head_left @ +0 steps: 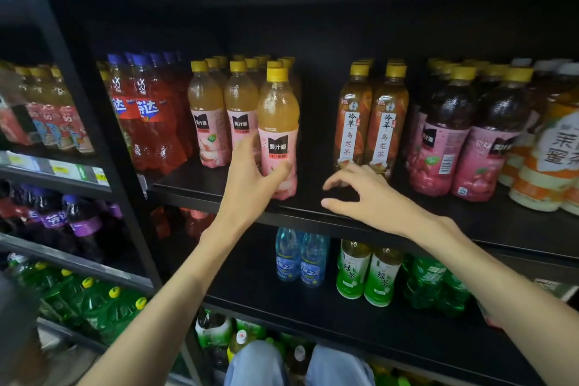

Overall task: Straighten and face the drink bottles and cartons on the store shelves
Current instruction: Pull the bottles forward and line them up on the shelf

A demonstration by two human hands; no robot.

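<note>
Bottle upright, label forward, in left hand.

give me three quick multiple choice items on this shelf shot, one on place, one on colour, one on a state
1. Where is the peach juice bottle that the left hand holds?
A. front edge of the middle shelf
B. bottom shelf
C. floor

2. What colour is its cap?
A. purple
B. yellow
C. white

3. How is the right hand?
A. gripping a carton
B. fist
C. open, holding nothing

Answers:
1 A, it stands forward of its row.
2 B, the cap is yellow.
3 C, the fingers are spread above the shelf.
</note>
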